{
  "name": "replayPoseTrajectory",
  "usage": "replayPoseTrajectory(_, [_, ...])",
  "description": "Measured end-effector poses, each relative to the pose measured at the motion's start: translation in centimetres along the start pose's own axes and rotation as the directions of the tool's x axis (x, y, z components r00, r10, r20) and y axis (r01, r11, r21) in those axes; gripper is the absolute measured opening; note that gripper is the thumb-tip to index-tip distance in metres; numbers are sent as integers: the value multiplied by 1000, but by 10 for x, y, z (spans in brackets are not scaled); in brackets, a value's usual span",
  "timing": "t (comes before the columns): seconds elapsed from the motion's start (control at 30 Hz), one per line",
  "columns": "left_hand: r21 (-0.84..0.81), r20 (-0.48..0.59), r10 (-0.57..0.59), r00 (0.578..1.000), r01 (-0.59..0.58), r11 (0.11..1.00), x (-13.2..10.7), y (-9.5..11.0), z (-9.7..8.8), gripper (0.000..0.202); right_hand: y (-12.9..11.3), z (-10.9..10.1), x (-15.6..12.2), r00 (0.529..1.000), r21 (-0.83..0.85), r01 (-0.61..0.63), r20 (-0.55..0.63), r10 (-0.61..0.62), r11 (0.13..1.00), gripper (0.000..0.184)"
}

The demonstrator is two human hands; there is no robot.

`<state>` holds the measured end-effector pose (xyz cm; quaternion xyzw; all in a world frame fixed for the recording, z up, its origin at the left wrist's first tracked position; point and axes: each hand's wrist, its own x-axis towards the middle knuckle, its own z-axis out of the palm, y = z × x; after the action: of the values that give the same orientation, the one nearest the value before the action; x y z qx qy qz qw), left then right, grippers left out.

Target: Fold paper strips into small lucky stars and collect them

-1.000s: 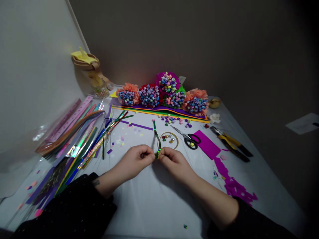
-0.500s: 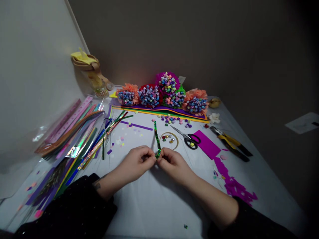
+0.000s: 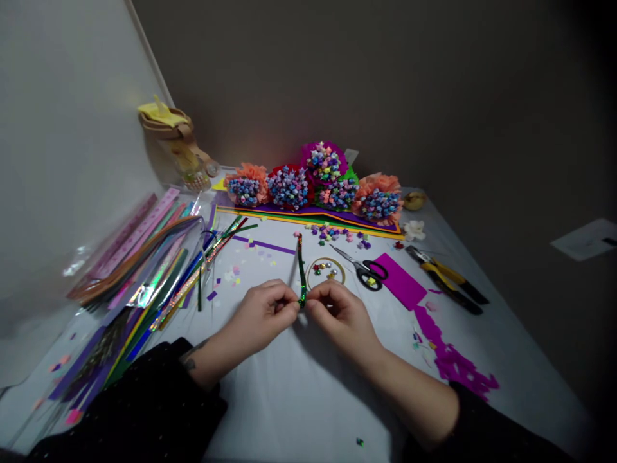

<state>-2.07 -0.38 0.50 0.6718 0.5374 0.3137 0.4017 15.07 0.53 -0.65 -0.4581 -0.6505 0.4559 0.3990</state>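
My left hand (image 3: 266,313) and my right hand (image 3: 338,313) meet at the middle of the table, pinching the lower end of a narrow green holographic paper strip (image 3: 301,267) between their fingertips. The strip stands almost upright above them, and its bottom end is partly hidden by my fingers. Just beyond my right hand lies a thin gold ring (image 3: 326,272) holding small folded paper stars. Black-handled scissors (image 3: 359,271) rest to its right.
Paper-flower bunches topped with folded stars (image 3: 313,183) stand on coloured foam sheets along the back. Plastic sleeves of paper strips (image 3: 144,257) lie at left. Magenta foam (image 3: 400,280), yellow-handled pliers (image 3: 446,280), paper scraps and a wall surround the table.
The strip has gone from a curved shape to a nearly straight, upright one. Both hands have shifted slightly up the picture and still pinch its lower end.
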Motion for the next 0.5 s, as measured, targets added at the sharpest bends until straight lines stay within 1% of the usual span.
replayPoseTrajectory(0.2, [6, 22, 60, 998, -60, 998, 0, -1, 0, 13, 1, 1, 0, 999, -11, -4, 34, 4, 1000, 7])
replayPoseTrajectory(0.5, [64, 2, 16, 1000, -16, 998, -1, 1, 0, 12, 0, 2, 0, 996, 19, -73, 59, 72, 997, 9])
